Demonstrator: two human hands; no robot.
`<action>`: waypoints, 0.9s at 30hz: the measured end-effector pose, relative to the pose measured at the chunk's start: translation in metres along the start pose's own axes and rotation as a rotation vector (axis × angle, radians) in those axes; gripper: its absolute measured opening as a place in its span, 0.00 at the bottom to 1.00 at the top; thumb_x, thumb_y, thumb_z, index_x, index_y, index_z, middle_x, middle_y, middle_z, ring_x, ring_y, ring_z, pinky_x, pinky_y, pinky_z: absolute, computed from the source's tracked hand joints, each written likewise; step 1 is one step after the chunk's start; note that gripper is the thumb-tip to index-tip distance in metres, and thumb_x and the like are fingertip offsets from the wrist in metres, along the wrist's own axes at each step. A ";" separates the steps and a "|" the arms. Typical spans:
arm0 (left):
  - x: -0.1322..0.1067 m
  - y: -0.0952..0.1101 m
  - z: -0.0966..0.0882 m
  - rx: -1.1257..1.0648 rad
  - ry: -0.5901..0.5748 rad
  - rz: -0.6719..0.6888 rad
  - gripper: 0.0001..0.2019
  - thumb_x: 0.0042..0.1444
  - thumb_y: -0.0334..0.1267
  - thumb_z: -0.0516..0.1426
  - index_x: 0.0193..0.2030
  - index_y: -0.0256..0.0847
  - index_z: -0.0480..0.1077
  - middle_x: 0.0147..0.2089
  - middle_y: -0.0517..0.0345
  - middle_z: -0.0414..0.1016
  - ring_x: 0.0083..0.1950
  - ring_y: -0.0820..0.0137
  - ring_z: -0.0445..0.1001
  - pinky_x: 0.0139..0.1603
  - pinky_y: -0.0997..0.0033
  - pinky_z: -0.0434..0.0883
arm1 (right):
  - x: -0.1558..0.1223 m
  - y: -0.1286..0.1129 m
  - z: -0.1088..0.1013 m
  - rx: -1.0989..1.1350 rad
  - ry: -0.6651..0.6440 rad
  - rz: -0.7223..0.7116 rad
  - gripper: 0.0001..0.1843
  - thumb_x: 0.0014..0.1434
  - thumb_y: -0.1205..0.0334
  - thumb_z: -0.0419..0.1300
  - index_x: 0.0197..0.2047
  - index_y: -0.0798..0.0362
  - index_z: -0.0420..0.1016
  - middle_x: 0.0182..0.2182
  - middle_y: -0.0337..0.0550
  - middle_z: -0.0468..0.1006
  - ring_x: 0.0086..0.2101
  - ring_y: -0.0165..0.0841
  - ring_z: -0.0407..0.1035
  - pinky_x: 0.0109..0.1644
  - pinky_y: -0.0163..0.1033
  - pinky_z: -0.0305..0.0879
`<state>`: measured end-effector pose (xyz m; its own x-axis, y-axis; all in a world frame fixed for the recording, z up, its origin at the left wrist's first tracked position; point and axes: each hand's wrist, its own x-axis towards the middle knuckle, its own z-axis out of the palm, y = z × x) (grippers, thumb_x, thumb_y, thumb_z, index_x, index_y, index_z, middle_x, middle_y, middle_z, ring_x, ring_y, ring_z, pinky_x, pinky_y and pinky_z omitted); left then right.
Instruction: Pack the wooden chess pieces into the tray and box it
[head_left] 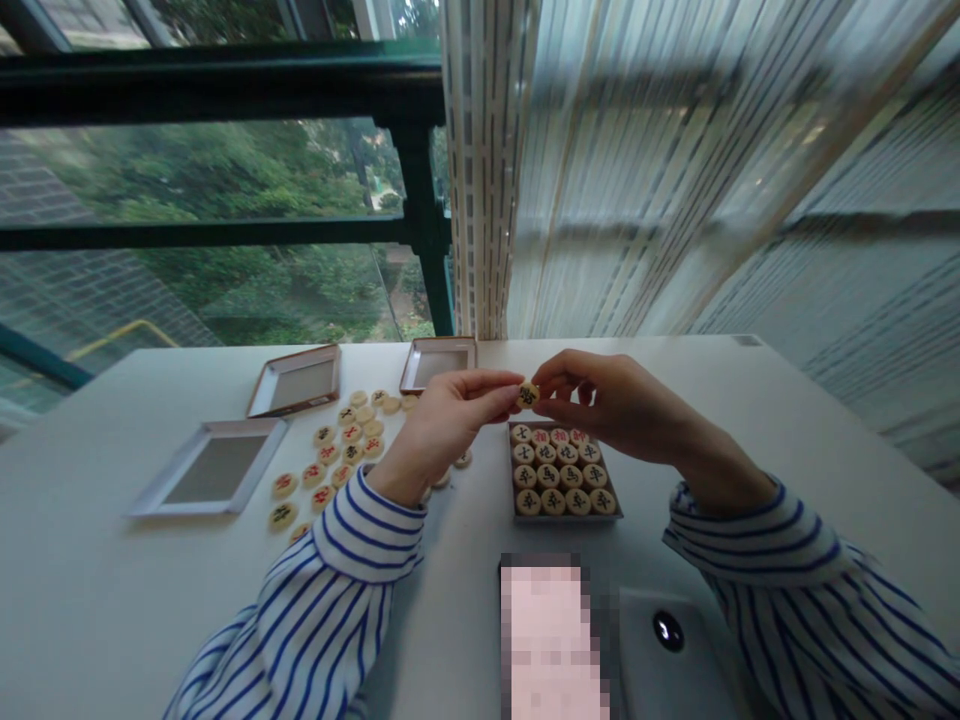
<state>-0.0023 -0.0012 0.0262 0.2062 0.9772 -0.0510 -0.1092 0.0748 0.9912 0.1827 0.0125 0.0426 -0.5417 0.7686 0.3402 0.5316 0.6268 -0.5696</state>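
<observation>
My left hand and my right hand meet above a small box, both pinching one round wooden chess piece with a black character. The box below holds several such pieces in neat rows, red-marked ones at the back and black-marked ones in front. More loose chess pieces lie scattered on the white table left of my left wrist. Both arms wear blue-and-white striped sleeves.
Three shallow box trays lie on the table: one near left, one behind it, one at the back centre. A window with a dark green frame and a striped curtain stand beyond the table. A grey device sits near me.
</observation>
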 end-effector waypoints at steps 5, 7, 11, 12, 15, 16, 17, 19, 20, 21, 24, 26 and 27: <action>0.000 0.001 0.000 -0.006 0.009 0.008 0.14 0.42 0.36 0.64 0.37 0.34 0.73 0.32 0.56 0.76 0.31 0.76 0.71 0.38 0.72 0.68 | 0.000 -0.003 -0.002 -0.028 -0.018 -0.015 0.12 0.55 0.57 0.57 0.40 0.53 0.71 0.26 0.37 0.75 0.25 0.25 0.67 0.29 0.32 0.60; 0.000 0.002 0.000 0.003 0.026 0.005 0.13 0.42 0.35 0.64 0.36 0.34 0.72 0.31 0.57 0.75 0.30 0.77 0.71 0.37 0.72 0.68 | 0.000 -0.003 -0.003 -0.036 -0.037 -0.030 0.13 0.55 0.57 0.56 0.42 0.53 0.71 0.27 0.37 0.75 0.26 0.26 0.67 0.30 0.33 0.60; -0.001 0.003 0.001 0.064 0.042 -0.004 0.11 0.42 0.34 0.64 0.33 0.34 0.71 0.29 0.59 0.74 0.29 0.77 0.70 0.35 0.73 0.67 | -0.001 -0.003 -0.005 -0.075 -0.080 -0.067 0.13 0.56 0.58 0.55 0.42 0.52 0.73 0.28 0.38 0.76 0.27 0.26 0.68 0.30 0.33 0.60; -0.001 0.002 0.001 0.083 0.044 -0.007 0.10 0.42 0.35 0.64 0.33 0.34 0.72 0.29 0.59 0.74 0.29 0.77 0.70 0.35 0.73 0.67 | -0.001 -0.003 -0.005 -0.093 -0.086 -0.072 0.12 0.57 0.58 0.55 0.42 0.52 0.73 0.28 0.38 0.76 0.27 0.26 0.68 0.31 0.33 0.61; 0.000 -0.001 0.001 0.136 0.039 -0.009 0.11 0.43 0.37 0.63 0.34 0.34 0.73 0.31 0.56 0.76 0.31 0.75 0.71 0.36 0.72 0.67 | -0.001 -0.003 -0.005 -0.164 -0.082 -0.080 0.12 0.56 0.57 0.56 0.42 0.51 0.74 0.29 0.39 0.77 0.29 0.27 0.69 0.33 0.34 0.61; 0.001 -0.003 0.000 0.145 0.036 -0.005 0.12 0.43 0.38 0.63 0.35 0.35 0.74 0.32 0.55 0.76 0.32 0.74 0.71 0.36 0.72 0.67 | -0.001 -0.003 -0.004 -0.188 -0.077 -0.084 0.12 0.55 0.57 0.56 0.42 0.50 0.74 0.30 0.39 0.77 0.30 0.28 0.69 0.33 0.34 0.61; 0.002 -0.005 0.000 0.150 0.034 0.001 0.13 0.43 0.39 0.63 0.35 0.35 0.74 0.32 0.54 0.76 0.33 0.73 0.71 0.36 0.71 0.67 | -0.001 -0.003 -0.004 -0.210 -0.074 -0.090 0.12 0.55 0.57 0.56 0.42 0.50 0.74 0.31 0.40 0.77 0.30 0.28 0.69 0.34 0.34 0.62; 0.003 -0.008 -0.002 0.156 0.034 0.007 0.13 0.44 0.41 0.62 0.36 0.36 0.75 0.33 0.53 0.77 0.34 0.71 0.72 0.35 0.71 0.68 | -0.001 -0.003 -0.004 -0.239 -0.078 -0.109 0.13 0.55 0.57 0.56 0.43 0.50 0.74 0.33 0.40 0.77 0.31 0.29 0.69 0.35 0.34 0.62; 0.003 -0.010 -0.002 0.159 0.037 0.006 0.13 0.44 0.41 0.62 0.36 0.36 0.75 0.33 0.52 0.77 0.34 0.71 0.72 0.35 0.71 0.68 | -0.001 -0.003 -0.004 -0.247 -0.084 -0.121 0.13 0.55 0.57 0.56 0.44 0.51 0.73 0.33 0.41 0.77 0.31 0.29 0.69 0.35 0.34 0.62; 0.003 -0.010 -0.002 0.162 0.039 0.004 0.13 0.44 0.41 0.62 0.36 0.37 0.75 0.33 0.52 0.77 0.34 0.70 0.73 0.35 0.70 0.68 | -0.001 -0.003 -0.004 -0.254 -0.091 -0.130 0.14 0.56 0.57 0.56 0.44 0.51 0.73 0.33 0.41 0.77 0.32 0.29 0.69 0.35 0.34 0.62; 0.003 -0.011 -0.001 0.154 0.043 0.001 0.12 0.44 0.41 0.62 0.35 0.37 0.76 0.33 0.53 0.77 0.34 0.70 0.73 0.36 0.70 0.69 | -0.001 -0.003 -0.003 -0.278 -0.111 -0.134 0.14 0.57 0.57 0.54 0.44 0.51 0.73 0.33 0.41 0.77 0.32 0.30 0.69 0.36 0.35 0.62; 0.003 -0.009 0.001 0.140 0.041 -0.002 0.12 0.44 0.40 0.62 0.35 0.36 0.76 0.32 0.53 0.77 0.33 0.71 0.72 0.38 0.69 0.69 | -0.001 -0.002 -0.003 -0.292 -0.122 -0.125 0.13 0.57 0.57 0.54 0.43 0.51 0.73 0.33 0.41 0.77 0.32 0.30 0.69 0.36 0.35 0.61; 0.003 -0.008 0.002 0.135 0.038 -0.004 0.11 0.45 0.39 0.62 0.35 0.35 0.76 0.32 0.53 0.78 0.33 0.72 0.72 0.38 0.69 0.68 | -0.001 -0.002 -0.002 -0.297 -0.124 -0.119 0.13 0.57 0.56 0.54 0.43 0.50 0.74 0.32 0.41 0.77 0.32 0.30 0.69 0.36 0.35 0.61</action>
<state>0.0010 0.0007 0.0181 0.1689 0.9840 -0.0567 0.0241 0.0534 0.9983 0.1835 0.0108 0.0454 -0.6766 0.6779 0.2876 0.6163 0.7350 -0.2826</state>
